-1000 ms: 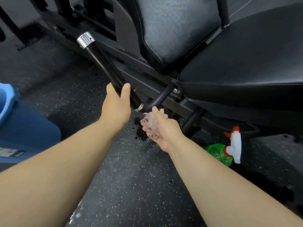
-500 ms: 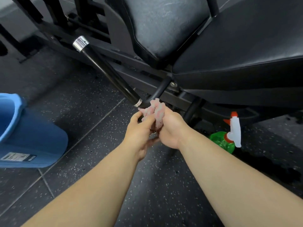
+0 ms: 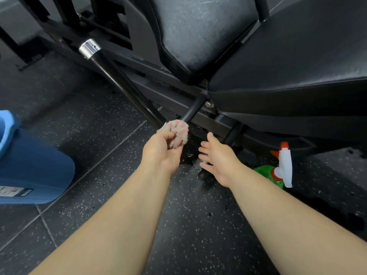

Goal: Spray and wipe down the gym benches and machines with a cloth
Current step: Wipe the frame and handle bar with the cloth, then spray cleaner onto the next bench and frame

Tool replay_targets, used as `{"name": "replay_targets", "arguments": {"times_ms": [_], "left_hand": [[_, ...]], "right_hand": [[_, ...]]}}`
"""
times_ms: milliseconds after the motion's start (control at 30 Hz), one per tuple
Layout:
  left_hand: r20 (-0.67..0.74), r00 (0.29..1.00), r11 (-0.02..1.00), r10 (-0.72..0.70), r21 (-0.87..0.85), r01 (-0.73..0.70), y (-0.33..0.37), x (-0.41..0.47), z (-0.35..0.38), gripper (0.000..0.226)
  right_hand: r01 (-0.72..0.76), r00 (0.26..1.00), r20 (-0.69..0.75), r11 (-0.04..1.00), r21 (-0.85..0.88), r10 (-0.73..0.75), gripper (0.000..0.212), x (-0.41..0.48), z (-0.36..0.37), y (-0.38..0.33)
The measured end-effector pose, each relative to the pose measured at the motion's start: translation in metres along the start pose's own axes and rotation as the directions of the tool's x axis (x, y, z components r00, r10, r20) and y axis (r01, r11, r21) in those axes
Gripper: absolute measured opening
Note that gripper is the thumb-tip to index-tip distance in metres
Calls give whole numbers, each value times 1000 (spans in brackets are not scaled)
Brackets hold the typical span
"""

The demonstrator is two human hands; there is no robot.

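The left hand (image 3: pixel 160 151) clutched the wadded cloth (image 3: pixel 178 132) at the handle bar's (image 3: pixel 123 84) lower end; the right hand (image 3: pixel 218 159) was slack and empty. The spray bottle (image 3: pixel 278 169) lay on the floor (image 3: pixel 99 135), so wiping seemed underway, the bench pads (image 3: pixel 297 62) perhaps still to do.

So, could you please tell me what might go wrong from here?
The dark wet patch on the floor looks slippery underfoot. The spray bottle sits on the floor close to the right hand, where an arm or foot might knock it. The cloth is balled up in the left hand, so it may wipe the handle bar patchily.
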State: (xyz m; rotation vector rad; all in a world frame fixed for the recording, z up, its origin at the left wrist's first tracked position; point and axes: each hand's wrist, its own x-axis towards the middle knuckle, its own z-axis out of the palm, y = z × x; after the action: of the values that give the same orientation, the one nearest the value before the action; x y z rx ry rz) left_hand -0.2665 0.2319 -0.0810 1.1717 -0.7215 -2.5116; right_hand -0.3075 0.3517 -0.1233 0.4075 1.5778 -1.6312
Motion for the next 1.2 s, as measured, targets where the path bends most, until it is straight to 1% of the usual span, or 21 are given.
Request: {"name": "replay_targets", "arguments": {"times_ms": [67,133,167,200,267,333,367,433,500,567,633,667,733,767,800,867,900,967,1033,1100,1200], "left_hand": [[-74,997,995,7,-99,-14,1,3,-2,30],[-102,994,976,24,-212,-45,-1,0,-7,33],[-100,994,976,39,-210,-60,-4,-4,-10,36],[-92,994,987,63,-140,-76,-6,-8,-14,38],[-35,996,982,87,170,-80,-16,-16,-22,41],[74,995,887,71,452,-96,-32,-21,-31,46],[105,993,849,49,519,-97,-42,-24,-34,43],[109,994,805,16,588,-78,-60,-28,-32,35],[170,983,773,-73,632,-52,-77,-33,-22,38],[334,922,737,-197,670,-85,-89,-38,-15,40],[437,857,640,-274,748,-177,-98,-42,-12,26],[445,854,598,-270,772,-214,-101,-44,-10,19],[389,895,595,-220,781,-193,-110,-49,-8,20],[359,907,601,-219,782,-164,-115,-51,-6,25],[326,917,603,-230,787,-129,-121,-51,-5,28],[282,926,569,-252,817,-94,-128,-52,-3,32],[282,924,551,-257,828,-99,-130,-53,-1,33],[294,917,520,-270,846,-118,-128,-54,1,30],[299,911,521,-285,846,-115,-125,-54,1,26],[266,912,556,-313,829,-50,-122,-55,0,20],[254,912,591,-321,807,-16,-117,-55,-2,16]], "right_hand": [[-31,1000,5,999,27,30,56,-6,-8,5],[-48,999,4,998,33,48,54,-10,-18,9],[-50,999,2,998,25,50,53,-13,-23,12],[-49,999,8,999,17,49,51,-14,-26,15],[-52,999,17,998,17,52,47,-22,-33,23],[-81,996,26,997,5,81,42,-35,-43,34],[-117,993,33,993,-21,117,41,-43,-49,42],[-183,981,49,980,-84,188,40,-57,-64,61],[-203,976,62,974,-97,210,39,-64,-81,74],[-197,979,56,980,-33,198,38,-66,-98,80],[-197,980,32,980,-28,198,36,-71,-116,81],[-215,976,3,972,-92,216,35,-74,-124,79],[-288,957,-120,910,-298,263,39,-83,-142,79],[-314,946,-215,855,-412,244,44,-87,-152,79],[-326,931,-321,796,-510,176,50,-89,-160,80],[-285,865,-497,742,-606,-74,65,-91,-172,82],[-224,828,-526,745,-628,-195,75,-90,-175,82],[-66,800,-462,709,-702,-383,96,-83,-175,80],[44,813,-351,650,-759,-465,105,-71,-171,72],[105,817,-272,594,-797,-509,98,-60,-165,63],[110,805,-253,554,-825,-537,64,-51,-158,59]]}}
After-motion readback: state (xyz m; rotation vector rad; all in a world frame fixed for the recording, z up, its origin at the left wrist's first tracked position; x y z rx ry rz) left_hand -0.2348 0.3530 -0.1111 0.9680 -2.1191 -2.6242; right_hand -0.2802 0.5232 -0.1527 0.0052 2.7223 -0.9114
